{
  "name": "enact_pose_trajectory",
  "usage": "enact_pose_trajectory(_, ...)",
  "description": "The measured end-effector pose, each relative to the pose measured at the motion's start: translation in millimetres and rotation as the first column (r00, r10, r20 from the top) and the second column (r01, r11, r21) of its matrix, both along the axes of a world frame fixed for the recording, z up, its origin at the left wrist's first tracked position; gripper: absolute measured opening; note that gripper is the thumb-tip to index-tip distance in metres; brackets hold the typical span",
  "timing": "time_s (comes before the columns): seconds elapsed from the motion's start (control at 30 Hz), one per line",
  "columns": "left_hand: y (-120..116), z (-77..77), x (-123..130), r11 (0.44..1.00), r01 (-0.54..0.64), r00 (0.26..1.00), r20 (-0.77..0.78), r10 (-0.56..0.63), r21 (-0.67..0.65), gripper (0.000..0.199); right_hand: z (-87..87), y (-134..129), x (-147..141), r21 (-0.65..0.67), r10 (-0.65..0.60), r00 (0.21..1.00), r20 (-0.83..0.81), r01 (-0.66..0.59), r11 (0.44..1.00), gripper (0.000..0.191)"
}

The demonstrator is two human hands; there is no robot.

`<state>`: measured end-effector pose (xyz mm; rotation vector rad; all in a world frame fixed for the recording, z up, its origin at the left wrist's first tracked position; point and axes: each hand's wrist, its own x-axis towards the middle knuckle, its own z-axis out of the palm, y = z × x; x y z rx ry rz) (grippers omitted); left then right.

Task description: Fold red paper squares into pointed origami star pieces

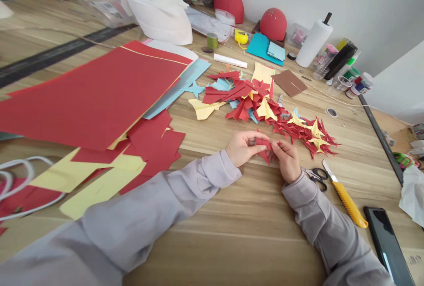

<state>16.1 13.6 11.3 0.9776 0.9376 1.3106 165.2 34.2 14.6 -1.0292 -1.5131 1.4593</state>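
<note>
Between my two hands is a small folded red paper piece (264, 144), its pointed ends sticking out above and below the fingers. My left hand (244, 148) pinches it from the left, thumb in front and fingers behind. From the right, my right hand (285, 158) grips its other edge between thumb and fingertips. Part of the paper is hidden by the fingers. Just beyond the hands lies a pile of folded paper stars (291, 129) in red, yellow and blue. Folded paper planes (243, 111) are heaped to its left.
Large red sheets (99, 92) and yellow strips (102, 184) cover the left side. Black scissors (318, 178), a yellow utility knife (347, 202) and a phone (389, 242) lie at the right. A white bottle (313, 43) and jars (361, 85) stand at the back.
</note>
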Motion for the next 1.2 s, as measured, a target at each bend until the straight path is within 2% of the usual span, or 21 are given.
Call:
enact_pose_trajectory(0.3, 1.8, -1.5, 0.2, 0.995, -0.096, 0.992, -0.079, 0.097, 0.02, 0.031, -3.4, -0.6, 0.0, 0.051, 0.006, 1.0, 0.026, -0.007, 0.999, 0.029)
enact_pose_trajectory(0.43, 2.8, -1.9, 0.0, 0.995, -0.091, 0.994, -0.066, 0.09, -0.025, 0.032, -4.7, 0.6, 1.8, 0.094, 0.042, 0.996, 0.078, -0.05, 0.994, 0.028)
enact_pose_trajectory(0.6, 3.5, -0.3, -0.2, 0.996, -0.066, 0.998, -0.011, 0.065, -0.067, 0.031, -4.9, 1.4, 1.2, 0.067, 0.04, 0.998, 0.047, -0.043, 0.997, 0.028)
enact_pose_trajectory(0.67, 3.6, 0.4, -0.1, 0.996, -0.067, 0.998, 0.011, 0.068, -0.057, 0.037, -5.0, 1.3, 0.3, 0.066, 0.008, 0.999, 0.032, -0.01, 0.998, 0.028)
enact_pose_trajectory(0.83, 5.9, 0.1, -0.3, 0.993, -0.113, 0.987, 0.113, 0.116, -0.037, 0.075, -2.3, 0.7, -1.8, 0.09, -0.089, 0.996, 0.019, 0.087, 0.992, 0.029)
enact_pose_trajectory(0.9, 7.8, -1.3, -1.0, 0.986, -0.159, 0.978, 0.126, 0.165, -0.053, 0.077, -0.1, 0.2, -2.4, 0.08, -0.089, 0.996, 0.026, 0.087, 0.993, 0.03)
enact_pose_trajectory(1.03, 9.2, -3.5, -1.8, 0.981, -0.185, 0.98, 0.069, 0.189, -0.063, 0.056, 3.7, -1.3, -3.7, 0.048, -0.079, 0.997, 0.004, 0.079, 0.996, 0.03)
enact_pose_trajectory(1.2, 5.0, -1.8, 0.2, 0.987, -0.15, 0.98, -0.123, 0.156, 0.056, 0.017, 4.2, -1.7, -4.2, 0.072, -0.06, 0.998, 0.01, 0.059, 0.996, 0.028)
